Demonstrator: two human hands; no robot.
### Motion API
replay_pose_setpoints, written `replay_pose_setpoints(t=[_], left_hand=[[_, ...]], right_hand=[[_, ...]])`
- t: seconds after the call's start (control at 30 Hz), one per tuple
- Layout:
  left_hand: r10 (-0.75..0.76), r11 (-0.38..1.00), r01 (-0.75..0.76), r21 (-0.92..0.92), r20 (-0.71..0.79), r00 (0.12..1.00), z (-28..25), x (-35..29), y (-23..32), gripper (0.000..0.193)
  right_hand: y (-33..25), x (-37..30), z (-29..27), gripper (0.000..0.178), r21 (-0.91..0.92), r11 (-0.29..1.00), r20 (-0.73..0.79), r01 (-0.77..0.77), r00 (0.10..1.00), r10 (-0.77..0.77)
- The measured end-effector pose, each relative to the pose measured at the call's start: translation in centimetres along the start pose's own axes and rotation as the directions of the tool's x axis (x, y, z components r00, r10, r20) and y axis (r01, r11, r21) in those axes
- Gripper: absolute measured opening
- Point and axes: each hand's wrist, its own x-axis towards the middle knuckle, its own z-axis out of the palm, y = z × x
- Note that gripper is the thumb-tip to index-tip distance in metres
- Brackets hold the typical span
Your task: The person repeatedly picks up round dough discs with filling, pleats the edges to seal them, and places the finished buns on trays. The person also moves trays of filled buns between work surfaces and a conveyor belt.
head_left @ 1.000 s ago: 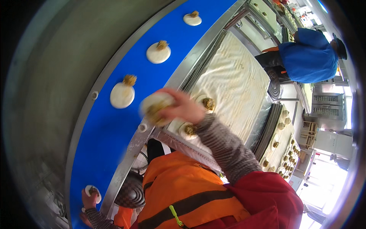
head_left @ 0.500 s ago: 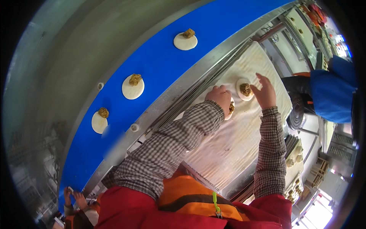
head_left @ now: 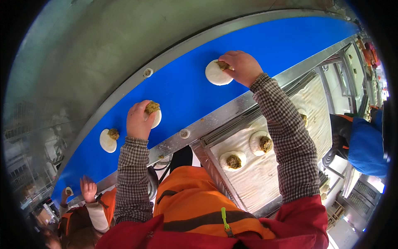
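On the blue conveyor belt, my left hand [head_left: 139,121] is curled at the side of a round of white dough [head_left: 156,119] topped with a lump of brown filling [head_left: 152,108]. Farther along to the right, my right hand [head_left: 243,68] grips the edge of another dough round [head_left: 217,74]; its thumb and fingers close over that round's filling [head_left: 223,65]. A third dough round [head_left: 107,142], its filling at the upper edge, lies untouched left of my left hand. Fingertips of both hands are partly hidden.
A cloth-lined tray [head_left: 248,184] at my right carries filled dough rounds [head_left: 233,161], one partly behind my right sleeve. The belt's metal rail [head_left: 199,128] runs between. Another person's hand [head_left: 88,190] is at the belt's lower left; a person in blue [head_left: 367,143] is far right.
Both hands have left the tray and moved left to the belt, where each takes hold of a dough round. Two dough rounds near the tray's left edge now show uncovered.
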Motion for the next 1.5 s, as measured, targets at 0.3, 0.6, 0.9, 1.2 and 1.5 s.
replay_pose_setpoints(t=[0.3, 0.6, 0.9, 1.2, 1.5], left_hand=[[-0.142, 0.95, 0.127, -0.285, -0.034, 0.989, -4.0, -7.1, -12.7, 0.062], [-0.122, 0.963, -0.041, 0.265, 0.569, 0.813, -7.4, -8.6, -29.7, 0.036], [-0.272, 0.946, 0.322, -0.023, 0.479, 0.835, -8.1, -4.7, -22.6, 0.037], [-0.1, 0.673, 0.338, -0.658, 0.372, 0.923, -3.9, -11.7, -8.5, 0.042], [0.028, -0.318, 0.596, -0.737, 0.621, 0.783, 0.3, -16.8, -0.1, 0.053]], right_hand=[[-7.5, 1.9, 5.0, 0.064, 0.169, 0.974, -0.018, -0.154, 0.987, 0.159], [-19.3, 4.9, 11.1, 0.045, 0.267, 0.946, 0.324, -0.184, 0.942, 0.091], [-20.1, -2.7, 8.0, 0.059, 0.852, 0.421, 0.162, -0.31, 0.922, 0.351], [-8.6, -23.4, -1.0, 0.047, 0.977, 0.121, 0.021, -0.174, 0.65, 0.759], [-10.6, -23.1, 1.5, 0.047, 0.829, 0.516, -0.176, -0.216, 0.775, 0.607]])
